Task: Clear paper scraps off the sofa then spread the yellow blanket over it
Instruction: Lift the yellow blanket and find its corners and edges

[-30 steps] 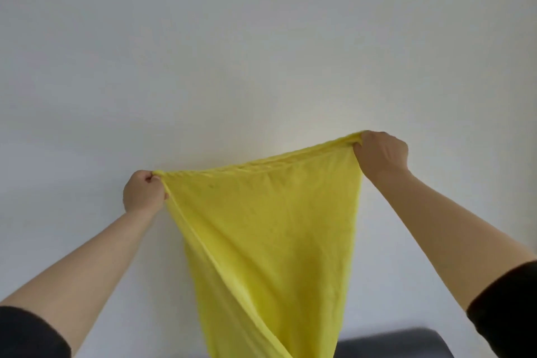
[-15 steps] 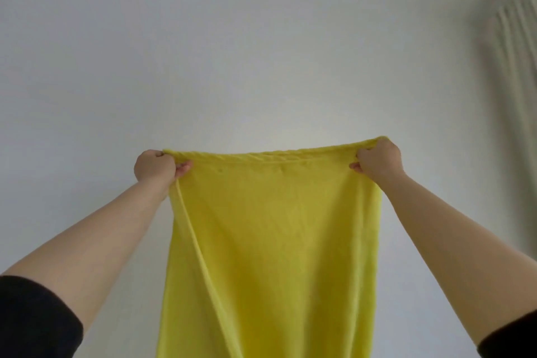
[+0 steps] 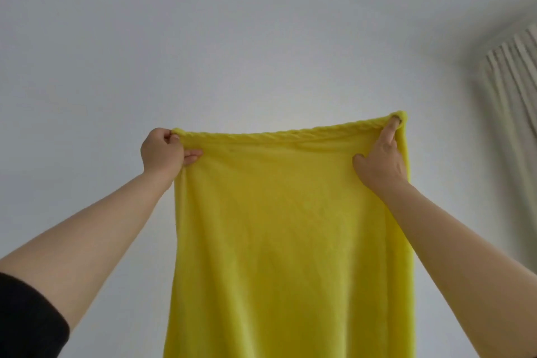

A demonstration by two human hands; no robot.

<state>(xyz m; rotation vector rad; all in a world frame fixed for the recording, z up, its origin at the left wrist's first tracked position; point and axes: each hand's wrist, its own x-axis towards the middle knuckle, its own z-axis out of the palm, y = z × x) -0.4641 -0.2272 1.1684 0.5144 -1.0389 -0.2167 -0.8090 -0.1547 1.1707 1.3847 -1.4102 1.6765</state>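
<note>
One yellow blanket, two hands, left hand and right hand, one curtain, one dark sleeve.

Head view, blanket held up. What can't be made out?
Whole sofa: outside the head view, which faces the wall.
Any paper scraps: out of view, so clearing is uncheckable.
Lower end of blanket: cut by the bottom edge.
Fingertips of right hand: tucked in the blanket's top fold.
Grip of left hand: partly behind its knuckles.
</note>
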